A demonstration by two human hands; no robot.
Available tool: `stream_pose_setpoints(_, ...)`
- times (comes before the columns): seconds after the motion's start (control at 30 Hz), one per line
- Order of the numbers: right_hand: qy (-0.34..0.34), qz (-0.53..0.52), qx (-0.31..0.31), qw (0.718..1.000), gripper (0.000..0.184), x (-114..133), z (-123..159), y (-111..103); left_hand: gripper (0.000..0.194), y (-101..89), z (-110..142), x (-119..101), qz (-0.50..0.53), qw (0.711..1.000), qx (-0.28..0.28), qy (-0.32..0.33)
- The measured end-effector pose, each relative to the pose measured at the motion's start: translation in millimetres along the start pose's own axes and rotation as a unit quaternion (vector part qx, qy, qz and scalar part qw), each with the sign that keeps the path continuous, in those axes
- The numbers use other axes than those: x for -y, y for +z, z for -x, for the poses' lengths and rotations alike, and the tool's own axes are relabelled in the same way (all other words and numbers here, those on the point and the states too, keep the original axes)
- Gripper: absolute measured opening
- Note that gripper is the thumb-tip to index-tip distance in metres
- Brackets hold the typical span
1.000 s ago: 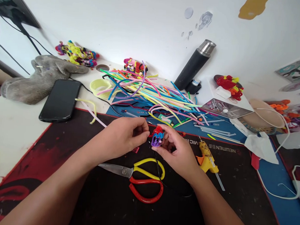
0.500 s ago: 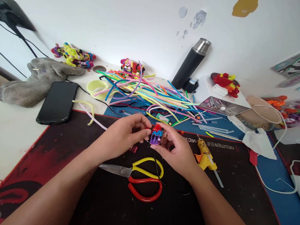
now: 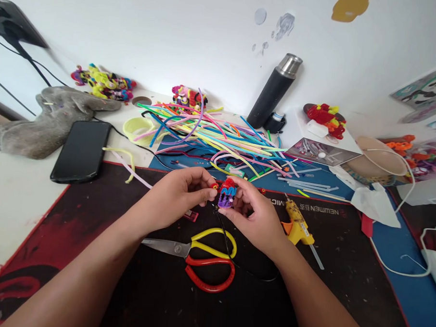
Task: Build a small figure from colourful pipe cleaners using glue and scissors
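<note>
Between the thumb and fingers of my right hand is a small pipe-cleaner figure, red on top, blue in the middle and purple below. My left hand, just left of it, pinches a tiny red and yellow piece, close to the figure but apart from it. Below both hands, scissors with one yellow and one red handle lie on the dark mat. A thin black cord runs over their handles. To the right rests a yellow glue gun with a glue stick in its back.
A heap of coloured pipe cleaners spreads behind my hands. On the left are a phone and a grey lump. A black thermos stands at the back. Clear glue sticks and a white cable lie to the right.
The whole view has shifted slightly. My left hand has turned a little, and the small red and yellow piece now shows at its fingertips. My right hand still holds the figure.
</note>
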State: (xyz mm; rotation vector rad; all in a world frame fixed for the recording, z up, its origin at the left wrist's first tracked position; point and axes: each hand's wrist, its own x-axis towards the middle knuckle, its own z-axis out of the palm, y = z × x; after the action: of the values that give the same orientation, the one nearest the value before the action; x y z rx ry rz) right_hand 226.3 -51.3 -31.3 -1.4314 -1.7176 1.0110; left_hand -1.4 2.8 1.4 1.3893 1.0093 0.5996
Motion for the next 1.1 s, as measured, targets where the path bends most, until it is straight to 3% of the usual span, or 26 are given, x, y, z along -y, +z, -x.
stream_pose_setpoints(0.27, 0.002, 0.003, 0.000, 1.000, 0.059, 0, 0, -1, 0.030, 2.3, 1, -3, -0.031, 0.999, 0.003, -0.009)
stream_pose_setpoints(0.63, -0.004, 0.005, -0.010, 1.000, 0.060, -2, 1, -1, 0.032, 11.8, 1, 0, 0.002, 1.000, -0.010, -0.028)
stream_pose_setpoints(1.1, -0.002, 0.007, -0.004, 1.000, 0.058, -1, 2, -3, 0.023, 13.0, 3, 3, 0.004, 1.000, -0.001, 0.015)
